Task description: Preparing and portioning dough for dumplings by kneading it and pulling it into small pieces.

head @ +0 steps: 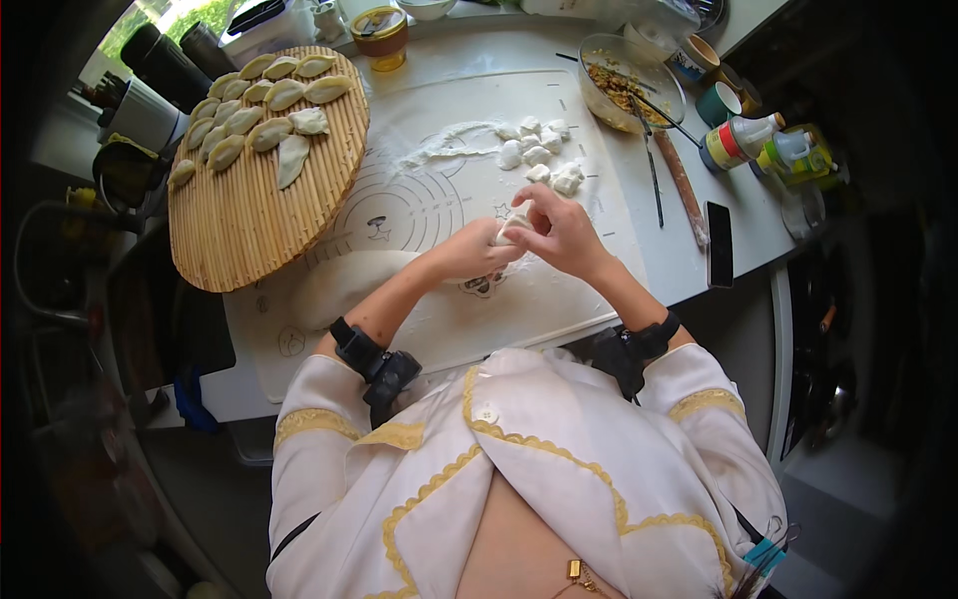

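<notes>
My left hand (pixel 477 248) is closed around a piece of white dough (pixel 512 227), whose end shows above the fist. Against that end my right hand (pixel 563 233) rests its thumb, with the index finger curled above. A thick dough roll (pixel 348 281) lies on the printed pastry mat (pixel 576 303), partly under my left forearm. Whether the held piece joins this roll is hidden by my hand. Just beyond my hands sit several small dough lumps (pixel 536 155) beside a streak of flour (pixel 441 148).
Several dumplings (pixel 284 95) lie on a round slatted tray (pixel 247 254) at left. To the right are a glass bowl of filling (pixel 627 123) with chopsticks, a floury rolling pin (pixel 681 187), a phone (pixel 719 243) at the counter edge and bottles (pixel 737 142). An amber lidded cup (pixel 380 39) stands behind.
</notes>
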`<state>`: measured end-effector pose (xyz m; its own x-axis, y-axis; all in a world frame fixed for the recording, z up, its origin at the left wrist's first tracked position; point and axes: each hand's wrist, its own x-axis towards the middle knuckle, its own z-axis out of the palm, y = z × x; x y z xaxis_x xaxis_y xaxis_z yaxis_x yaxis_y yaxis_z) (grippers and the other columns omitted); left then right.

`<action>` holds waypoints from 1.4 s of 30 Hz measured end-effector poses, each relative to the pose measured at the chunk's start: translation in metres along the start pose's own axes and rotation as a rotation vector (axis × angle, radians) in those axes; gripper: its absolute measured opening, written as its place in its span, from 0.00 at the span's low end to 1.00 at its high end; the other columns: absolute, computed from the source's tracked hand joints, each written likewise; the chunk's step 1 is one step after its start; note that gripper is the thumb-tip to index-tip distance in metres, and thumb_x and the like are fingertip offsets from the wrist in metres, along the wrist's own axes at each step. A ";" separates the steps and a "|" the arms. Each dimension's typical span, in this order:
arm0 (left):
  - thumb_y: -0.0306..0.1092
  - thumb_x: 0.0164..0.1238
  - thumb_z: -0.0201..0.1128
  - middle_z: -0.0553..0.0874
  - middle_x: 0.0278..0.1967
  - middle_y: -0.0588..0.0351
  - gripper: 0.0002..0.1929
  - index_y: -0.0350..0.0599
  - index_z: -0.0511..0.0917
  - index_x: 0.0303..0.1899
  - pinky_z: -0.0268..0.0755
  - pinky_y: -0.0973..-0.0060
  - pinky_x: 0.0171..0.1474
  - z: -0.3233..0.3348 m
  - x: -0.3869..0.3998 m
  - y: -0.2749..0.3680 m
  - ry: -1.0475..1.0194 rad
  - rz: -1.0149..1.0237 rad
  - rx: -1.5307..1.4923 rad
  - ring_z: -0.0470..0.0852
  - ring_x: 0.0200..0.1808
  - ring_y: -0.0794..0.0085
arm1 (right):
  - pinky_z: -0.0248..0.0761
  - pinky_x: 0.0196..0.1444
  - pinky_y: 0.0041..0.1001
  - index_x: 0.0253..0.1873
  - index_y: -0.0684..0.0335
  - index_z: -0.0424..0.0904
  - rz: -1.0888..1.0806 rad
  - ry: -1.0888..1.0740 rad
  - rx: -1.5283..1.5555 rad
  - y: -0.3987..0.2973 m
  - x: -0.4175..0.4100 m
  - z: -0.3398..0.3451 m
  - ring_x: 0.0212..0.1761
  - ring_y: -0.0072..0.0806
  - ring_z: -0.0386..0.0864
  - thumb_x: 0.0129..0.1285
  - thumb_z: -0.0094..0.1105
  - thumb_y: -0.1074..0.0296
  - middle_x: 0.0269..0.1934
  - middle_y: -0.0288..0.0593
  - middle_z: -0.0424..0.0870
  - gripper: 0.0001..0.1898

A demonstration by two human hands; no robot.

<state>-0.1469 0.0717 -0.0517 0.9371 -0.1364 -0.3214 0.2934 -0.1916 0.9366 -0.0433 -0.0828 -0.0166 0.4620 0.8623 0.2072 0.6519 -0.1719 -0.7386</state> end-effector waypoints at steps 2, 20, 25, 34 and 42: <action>0.31 0.63 0.61 0.77 0.22 0.60 0.07 0.38 0.76 0.31 0.69 0.75 0.28 -0.002 0.001 -0.014 -0.013 0.082 0.049 0.76 0.23 0.77 | 0.71 0.27 0.31 0.39 0.60 0.75 -0.012 -0.131 -0.051 -0.006 0.003 0.004 0.21 0.38 0.80 0.58 0.70 0.53 0.21 0.45 0.80 0.18; 0.30 0.67 0.58 0.76 0.28 0.64 0.05 0.39 0.76 0.37 0.67 0.81 0.35 -0.004 -0.018 0.022 0.025 0.297 -0.093 0.71 0.30 0.84 | 0.74 0.28 0.39 0.32 0.62 0.77 -0.006 0.258 -0.400 0.048 0.014 -0.007 0.24 0.43 0.81 0.66 0.60 0.63 0.22 0.47 0.81 0.10; 0.31 0.54 0.71 0.78 0.54 0.43 0.38 0.36 0.62 0.67 0.70 0.72 0.58 -0.001 -0.013 0.001 0.251 0.356 0.133 0.79 0.53 0.62 | 0.74 0.30 0.38 0.37 0.61 0.80 -0.024 0.174 -0.412 0.019 0.028 -0.001 0.28 0.42 0.82 0.65 0.62 0.57 0.27 0.47 0.82 0.12; 0.36 0.62 0.64 0.85 0.32 0.53 0.13 0.35 0.80 0.42 0.74 0.74 0.42 -0.014 -0.008 -0.009 0.042 -0.044 -0.049 0.83 0.36 0.69 | 0.69 0.28 0.29 0.47 0.62 0.76 0.045 0.016 0.157 0.024 0.015 0.020 0.22 0.27 0.76 0.61 0.67 0.64 0.23 0.43 0.79 0.14; 0.32 0.67 0.53 0.79 0.21 0.60 0.13 0.39 0.74 0.23 0.68 0.75 0.31 -0.017 -0.012 -0.018 -0.070 0.068 0.135 0.76 0.26 0.79 | 0.71 0.28 0.28 0.40 0.63 0.75 -0.077 -0.097 0.094 0.007 0.009 0.033 0.23 0.33 0.80 0.60 0.68 0.60 0.22 0.47 0.79 0.14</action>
<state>-0.1607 0.0930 -0.0626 0.9371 -0.2199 -0.2710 0.1970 -0.3074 0.9310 -0.0542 -0.0602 -0.0407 0.3499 0.9138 0.2062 0.6222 -0.0621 -0.7804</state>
